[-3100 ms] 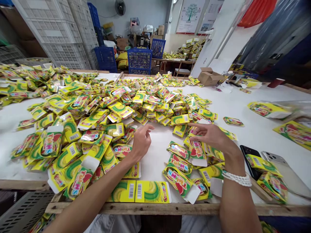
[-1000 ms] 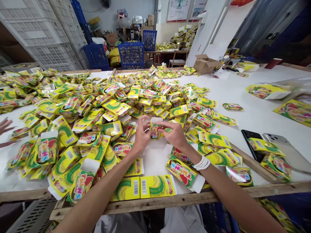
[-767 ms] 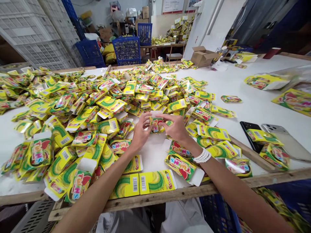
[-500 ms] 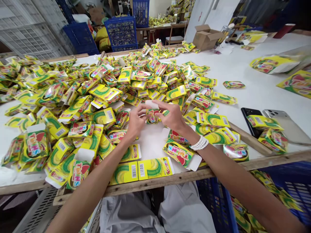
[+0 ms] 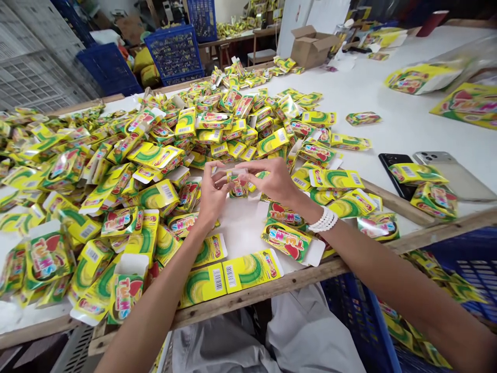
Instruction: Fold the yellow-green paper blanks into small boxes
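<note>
White table [image 5: 392,124], and between the left hand [image 5: 212,194] and right hand [image 5: 272,181], fingers grip a small yellow foil packet [image 5: 237,186], white tab [image 5: 236,171] uppermost.

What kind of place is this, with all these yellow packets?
It looks like a small packing workshop. A big heap of yellow printed packets covers a long white worktable, blue plastic crates and a cardboard box stand nearby, and a left hand and right hand hold one packet.

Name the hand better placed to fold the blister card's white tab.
Right, probably: the right hand reaches over the blister card, fingertips at the white tab; the left hand sits lower, beside the card.
</note>
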